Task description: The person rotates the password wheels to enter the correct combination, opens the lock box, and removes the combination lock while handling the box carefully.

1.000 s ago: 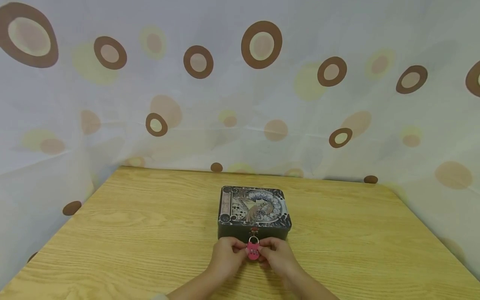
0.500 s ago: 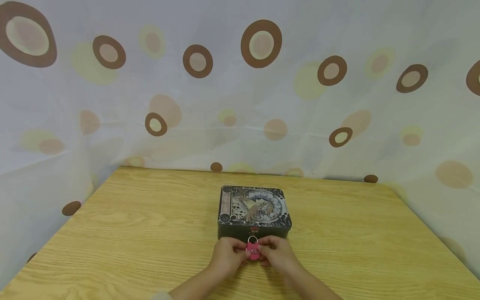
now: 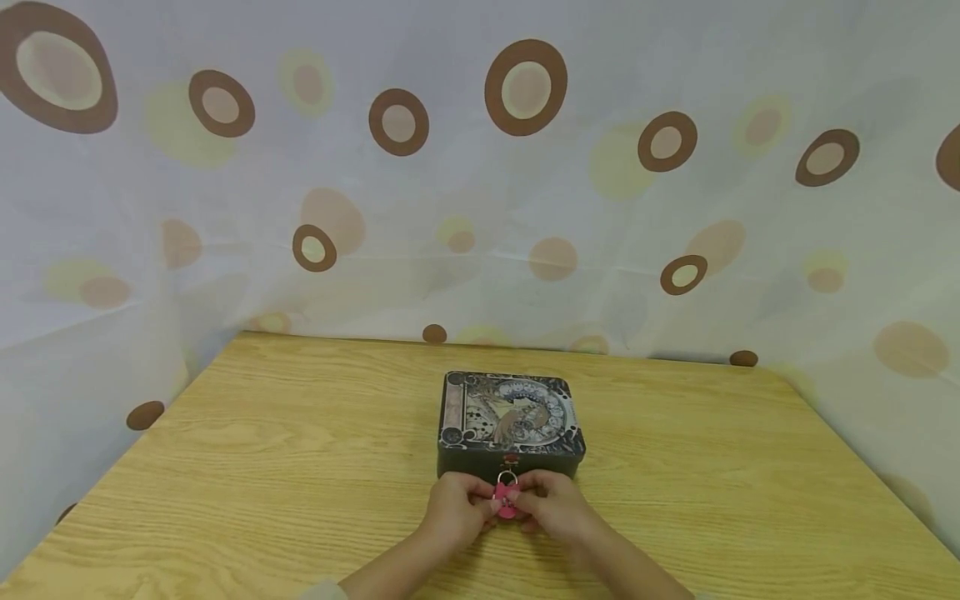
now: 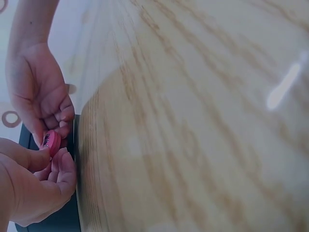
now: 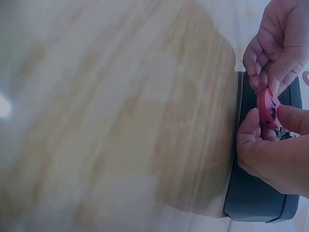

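A pink combination padlock (image 3: 502, 493) with a silver shackle stands at the front of a dark tin box (image 3: 487, 463), just below its reddish latch (image 3: 511, 459). Whether the shackle passes through the latch is unclear. My left hand (image 3: 453, 510) pinches the padlock's left side between thumb and fingers. From the right, my right hand (image 3: 561, 505) pinches it too, its thumb lying over the number dials. In the right wrist view the dials on the padlock (image 5: 267, 108) are partly visible between the two hands. The box lid carries an ornate printed picture.
The box rests on a wood-grain table (image 3: 285, 450). Behind and beside the table hangs a pale cloth (image 3: 450, 200) with brown and yellow circles.
My right thumb has shifted left across the padlock's face, covering more of the dials. The left hand keeps its grip, and the box stays where it was.
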Tool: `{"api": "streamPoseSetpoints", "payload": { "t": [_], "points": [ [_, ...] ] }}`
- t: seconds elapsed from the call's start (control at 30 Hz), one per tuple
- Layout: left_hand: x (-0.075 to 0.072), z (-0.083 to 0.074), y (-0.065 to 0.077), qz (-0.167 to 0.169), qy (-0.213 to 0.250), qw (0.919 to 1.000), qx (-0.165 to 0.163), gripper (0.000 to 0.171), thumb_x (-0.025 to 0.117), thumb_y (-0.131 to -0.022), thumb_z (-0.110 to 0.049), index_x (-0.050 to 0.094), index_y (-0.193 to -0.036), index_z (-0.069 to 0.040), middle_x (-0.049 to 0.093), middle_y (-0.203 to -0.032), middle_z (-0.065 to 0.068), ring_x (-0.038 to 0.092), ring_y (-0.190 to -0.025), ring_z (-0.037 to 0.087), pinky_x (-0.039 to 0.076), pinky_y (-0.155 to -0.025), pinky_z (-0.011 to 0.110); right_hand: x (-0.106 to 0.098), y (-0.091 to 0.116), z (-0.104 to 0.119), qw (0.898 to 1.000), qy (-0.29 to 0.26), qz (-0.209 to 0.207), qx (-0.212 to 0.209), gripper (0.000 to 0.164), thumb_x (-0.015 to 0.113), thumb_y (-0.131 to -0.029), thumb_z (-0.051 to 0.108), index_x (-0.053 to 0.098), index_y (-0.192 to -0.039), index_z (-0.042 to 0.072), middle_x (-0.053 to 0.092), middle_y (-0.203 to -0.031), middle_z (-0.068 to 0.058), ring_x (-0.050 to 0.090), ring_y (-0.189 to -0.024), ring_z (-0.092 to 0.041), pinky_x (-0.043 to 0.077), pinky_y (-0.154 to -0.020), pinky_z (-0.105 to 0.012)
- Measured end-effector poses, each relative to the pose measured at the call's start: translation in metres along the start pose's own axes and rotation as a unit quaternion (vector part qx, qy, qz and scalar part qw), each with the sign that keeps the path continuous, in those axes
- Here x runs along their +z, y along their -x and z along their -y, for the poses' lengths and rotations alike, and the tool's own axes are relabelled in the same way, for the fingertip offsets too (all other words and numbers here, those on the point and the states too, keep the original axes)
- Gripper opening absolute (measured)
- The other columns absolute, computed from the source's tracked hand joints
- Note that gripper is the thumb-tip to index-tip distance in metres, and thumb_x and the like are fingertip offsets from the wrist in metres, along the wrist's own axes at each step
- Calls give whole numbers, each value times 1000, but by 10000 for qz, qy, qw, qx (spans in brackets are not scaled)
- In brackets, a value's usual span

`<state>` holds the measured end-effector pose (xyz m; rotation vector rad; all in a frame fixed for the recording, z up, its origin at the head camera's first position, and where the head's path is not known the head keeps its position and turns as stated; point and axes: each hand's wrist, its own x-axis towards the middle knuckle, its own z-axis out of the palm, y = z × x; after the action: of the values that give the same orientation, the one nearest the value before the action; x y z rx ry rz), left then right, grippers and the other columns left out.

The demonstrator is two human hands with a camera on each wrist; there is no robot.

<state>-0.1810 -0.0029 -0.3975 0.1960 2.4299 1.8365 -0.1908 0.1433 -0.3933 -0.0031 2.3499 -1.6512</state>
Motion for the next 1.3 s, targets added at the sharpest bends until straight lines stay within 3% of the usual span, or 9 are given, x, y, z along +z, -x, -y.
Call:
{"api": "streamPoseSetpoints", "payload": {
  "t": [0.53, 1.3],
  "points": [
    [-1, 1, 0, -1, 106, 9998, -174, 7, 63, -81, 7, 64, -84, 13, 64, -68, 13, 60, -59, 11, 55, -55, 26, -4, -1, -2, 9985, 34, 549, -76, 23, 53, -91, 8, 57, -98, -13, 59, -78, -3, 52, -70, -11, 49, -60, -23],
    [3, 1, 0, -89, -16, 10000, 0, 6, 63, -81, 6, 64, -80, 12, 63, -65, 12, 59, -57, 10, 52, -51, 22, -7, -4, -2, 9966, 244, 782, -77, 22, 51, -93, 10, 59, -94, -11, 56, -70, 1, 50, -64, -10, 42, -57, -22]
  ]
}}
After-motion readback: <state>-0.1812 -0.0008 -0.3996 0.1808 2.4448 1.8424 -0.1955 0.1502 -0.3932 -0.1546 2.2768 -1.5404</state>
